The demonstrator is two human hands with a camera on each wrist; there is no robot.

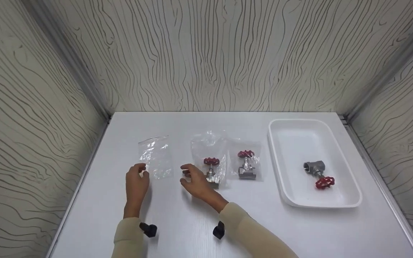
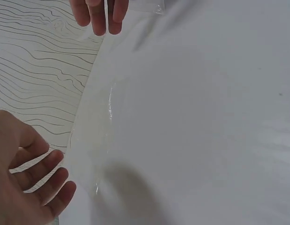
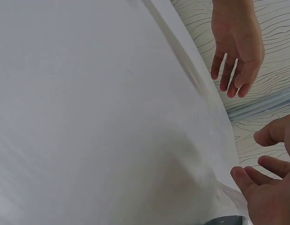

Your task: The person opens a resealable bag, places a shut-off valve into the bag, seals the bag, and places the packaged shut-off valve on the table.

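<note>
In the head view a clear plastic bag (image 1: 159,157) lies flat on the white table. My left hand (image 1: 137,184) is at its lower left edge, fingers loosely bent around nothing. Whether it touches the bag I cannot tell. My right hand (image 1: 199,182) is above the table to the right, thumb and fingers apart, holding nothing. It partly covers a second clear bag (image 1: 201,145), which contains a valve with a red handwheel (image 1: 212,161). In the right wrist view the fingers of the right hand (image 3: 271,183) are spread above the edge of that bag (image 3: 224,194).
To the right lies another bagged valve (image 1: 246,168) with a red handwheel. Beyond it stands a white tray (image 1: 276,157) holding one bare valve (image 1: 316,167). Wood-patterned walls (image 1: 206,53) enclose the table (image 1: 185,236) at the back and sides.
</note>
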